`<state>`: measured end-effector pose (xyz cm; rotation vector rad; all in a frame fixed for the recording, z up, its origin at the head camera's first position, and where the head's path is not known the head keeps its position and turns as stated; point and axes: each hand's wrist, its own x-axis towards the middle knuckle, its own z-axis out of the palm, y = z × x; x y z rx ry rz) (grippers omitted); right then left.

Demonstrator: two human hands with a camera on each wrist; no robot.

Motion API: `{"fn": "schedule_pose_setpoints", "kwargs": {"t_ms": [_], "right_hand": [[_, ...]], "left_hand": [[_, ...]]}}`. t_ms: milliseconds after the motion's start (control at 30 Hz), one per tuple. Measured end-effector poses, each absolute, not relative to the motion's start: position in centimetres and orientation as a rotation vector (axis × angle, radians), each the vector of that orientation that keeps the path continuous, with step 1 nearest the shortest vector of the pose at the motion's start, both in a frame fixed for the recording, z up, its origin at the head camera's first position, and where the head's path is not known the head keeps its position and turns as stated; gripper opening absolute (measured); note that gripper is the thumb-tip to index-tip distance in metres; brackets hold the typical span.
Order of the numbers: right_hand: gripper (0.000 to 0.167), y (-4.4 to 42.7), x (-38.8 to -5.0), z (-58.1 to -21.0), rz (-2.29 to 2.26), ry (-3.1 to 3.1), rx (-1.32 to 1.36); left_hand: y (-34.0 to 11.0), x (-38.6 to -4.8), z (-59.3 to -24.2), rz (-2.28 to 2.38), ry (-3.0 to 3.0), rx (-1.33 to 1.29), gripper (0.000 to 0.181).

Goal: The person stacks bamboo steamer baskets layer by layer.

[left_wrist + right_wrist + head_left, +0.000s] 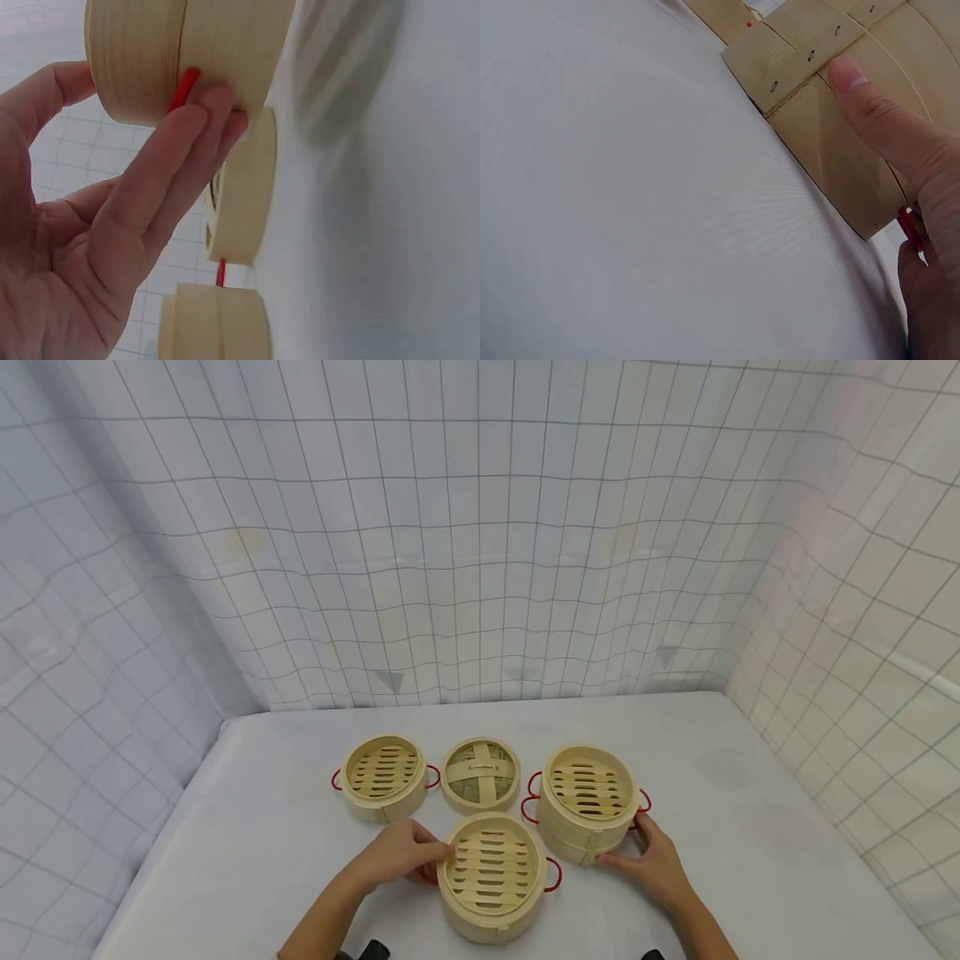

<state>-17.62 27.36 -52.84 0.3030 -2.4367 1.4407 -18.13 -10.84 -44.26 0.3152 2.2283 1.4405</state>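
My left hand point(399, 853) grips the left side of a round bamboo steamer basket point(491, 870) at the front middle. In the left wrist view, its thumb lies on one side of the basket wall point(142, 60), with the fingers by the red handle point(182, 88). Whether this basket touches the table I cannot tell. At the right, my right hand point(658, 867) holds a two-tier steamer stack point(581, 835) by its front right side. Its thumb presses the lower wall point(840, 142) near a stapled seam, and the other fingers are partly hidden behind the stack, by a red handle point(910, 229).
Another slatted steamer basket point(384, 810) with red handles stands at the back left. Between it and the stack lies a woven bamboo lid point(459, 775) with crossed strips. The white table point(247, 860) is bounded by grid-patterned white sheeting point(480, 568) at the back and sides.
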Motion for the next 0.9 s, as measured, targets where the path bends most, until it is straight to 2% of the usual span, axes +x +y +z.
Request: {"fn": "schedule_pose_setpoints", "kwargs": {"t_ms": [400,900], "right_hand": [[0.086,27.2,-17.6,-52.6,1.501,-2.428,0.302],[0.083,27.4,-18.0,-53.1,1.481,-2.417,0.311]], "left_hand": [[-10.3,-21.6,-38.6,1.512,2.195,0.411,0.034],[-5.0,-25.7,-34.9,1.476,2.291,0.363,0.035]]}}
